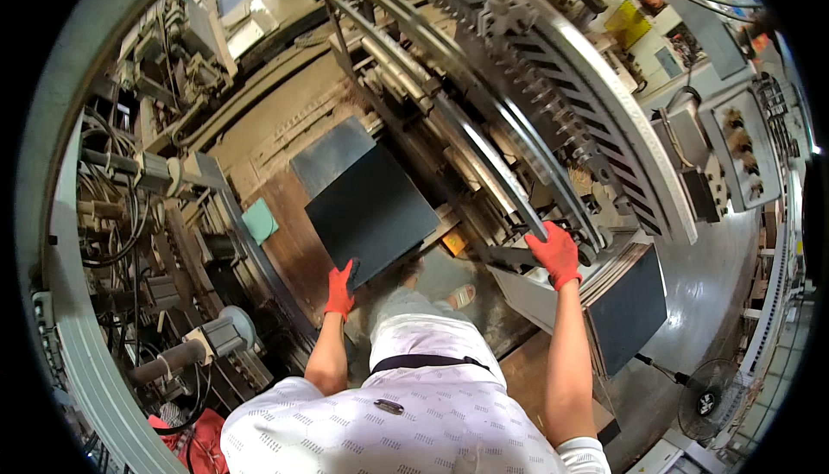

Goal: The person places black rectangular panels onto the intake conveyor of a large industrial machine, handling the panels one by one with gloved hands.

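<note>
My left hand (342, 289), in a red glove with dark fingertips, is closed on the near left corner of a flat black panel (373, 211). The panel lies over a grey plate (332, 156) and a brown board (289, 254). To the right, my right hand (555, 255), also in a red glove, has its fingers round the near end of a long metal rail (484, 150) on the machine. Below that hand stands a stack of dark panels (629, 308), partly hidden by my forearm.
A light green pad (259, 221) lies left of the panel. Beyond the rail runs a black-and-white striped guard (596, 120). Cylinders and cables (186, 355) crowd the left side. A fan (710, 398) stands at the lower right, and a yellow-orange box (454, 243) sits near my feet.
</note>
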{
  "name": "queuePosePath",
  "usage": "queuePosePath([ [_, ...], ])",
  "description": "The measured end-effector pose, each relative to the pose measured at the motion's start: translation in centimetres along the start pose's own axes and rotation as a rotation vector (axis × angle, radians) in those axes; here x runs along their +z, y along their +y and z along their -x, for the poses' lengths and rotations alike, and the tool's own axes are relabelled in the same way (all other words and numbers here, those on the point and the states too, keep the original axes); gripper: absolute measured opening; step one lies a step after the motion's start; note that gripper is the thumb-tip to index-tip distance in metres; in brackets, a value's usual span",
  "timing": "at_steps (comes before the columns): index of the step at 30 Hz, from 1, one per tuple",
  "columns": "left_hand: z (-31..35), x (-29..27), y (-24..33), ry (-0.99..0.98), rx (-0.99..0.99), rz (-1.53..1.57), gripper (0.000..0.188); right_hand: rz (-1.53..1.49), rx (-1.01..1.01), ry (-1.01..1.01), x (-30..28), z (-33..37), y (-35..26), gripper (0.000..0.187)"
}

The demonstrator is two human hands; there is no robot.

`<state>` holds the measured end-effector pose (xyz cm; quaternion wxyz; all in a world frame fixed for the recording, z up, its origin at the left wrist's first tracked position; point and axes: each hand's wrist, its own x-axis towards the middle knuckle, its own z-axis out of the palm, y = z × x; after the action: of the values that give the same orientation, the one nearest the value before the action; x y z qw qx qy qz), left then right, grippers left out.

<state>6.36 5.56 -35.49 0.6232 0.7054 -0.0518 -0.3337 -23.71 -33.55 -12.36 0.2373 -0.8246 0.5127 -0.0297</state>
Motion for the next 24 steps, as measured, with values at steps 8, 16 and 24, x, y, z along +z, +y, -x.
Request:
queuePosePath([
  [8, 3.5, 14.5, 18.5, -0.266, -0.030, 0.310, 0.026, -0.416, -0.375, 0.652, 3.0, 3.0, -4.1, 0.026],
  [16, 1.4, 29.3, 22.6, -0.101, 0.015, 0.367, 0.025, -0.292, 0.102, 0.251, 2.1, -4.0, -6.4, 0.046],
  [24, -2.4, 35.1, 21.6, 0.063, 0.020, 0.024, 0.061, -0.400, 0.138, 0.306, 5.4, -9.7, -5.6, 0.051],
])
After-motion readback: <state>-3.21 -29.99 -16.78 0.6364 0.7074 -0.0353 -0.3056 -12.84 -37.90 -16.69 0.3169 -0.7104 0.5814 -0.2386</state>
